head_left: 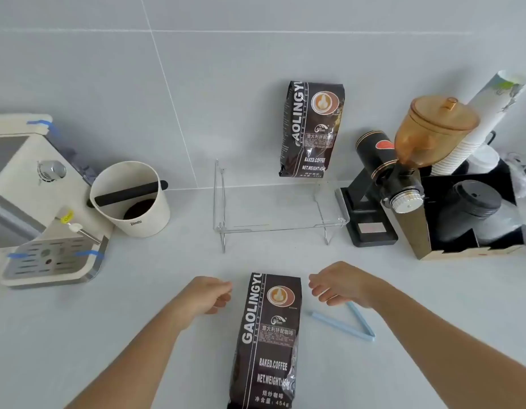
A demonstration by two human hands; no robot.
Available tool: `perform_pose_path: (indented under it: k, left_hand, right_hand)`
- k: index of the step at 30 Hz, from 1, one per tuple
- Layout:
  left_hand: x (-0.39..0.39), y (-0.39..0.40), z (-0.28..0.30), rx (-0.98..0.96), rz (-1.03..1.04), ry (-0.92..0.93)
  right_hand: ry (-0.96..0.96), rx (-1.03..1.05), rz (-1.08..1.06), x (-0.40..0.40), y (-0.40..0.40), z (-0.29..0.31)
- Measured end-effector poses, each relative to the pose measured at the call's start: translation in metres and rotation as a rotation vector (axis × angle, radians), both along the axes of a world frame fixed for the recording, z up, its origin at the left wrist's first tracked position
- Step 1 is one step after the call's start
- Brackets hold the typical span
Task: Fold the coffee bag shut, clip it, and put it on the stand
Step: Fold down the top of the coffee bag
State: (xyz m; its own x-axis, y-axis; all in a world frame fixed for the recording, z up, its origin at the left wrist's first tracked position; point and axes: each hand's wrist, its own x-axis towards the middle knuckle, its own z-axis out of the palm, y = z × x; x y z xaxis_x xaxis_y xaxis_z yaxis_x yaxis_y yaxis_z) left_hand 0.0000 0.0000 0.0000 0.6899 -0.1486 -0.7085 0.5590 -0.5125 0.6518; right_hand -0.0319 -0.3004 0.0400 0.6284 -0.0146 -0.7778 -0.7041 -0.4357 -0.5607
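Head view: both hands, left [210,295] and right [338,286], hover spread beside the dark foil coffee bag [267,340]; careless folding could topple it.

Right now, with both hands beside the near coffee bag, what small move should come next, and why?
Probably bring the left hand and right hand onto the top corners of the near coffee bag. Both hands are empty, flanking its unfolded top, and the blue clip lies open beside it.
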Motion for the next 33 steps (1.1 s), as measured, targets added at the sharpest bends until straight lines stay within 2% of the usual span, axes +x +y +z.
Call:
perform_pose_path:
  k: [5, 10, 18, 24, 33]
  left_hand:
    - [0.001, -0.033, -0.014, -0.075, 0.195, 0.053]
    - [0.011, -0.053, -0.024, -0.091, 0.253, 0.117]
    - [0.021, -0.067, -0.027, -0.184, 0.32, 0.162]
    - [0.012, -0.059, -0.01, -0.265, 0.343, 0.093]
    - [-0.018, -0.043, 0.059, -0.458, 0.364, -0.145]
  right_hand:
    - [0.029, 0.054, -0.191, 0.002, 0.015, -0.023]
    - [0.073, 0.088, -0.267, 0.006, 0.028, -0.041]
    - [0.013, 0.196, -0.461, 0.011, 0.043, -0.058]
    - [-0.142, 0.212, -0.454, 0.002, 0.052, -0.042]
    - [-0.387, 0.228, -0.415, -0.031, 0.066, 0.026]
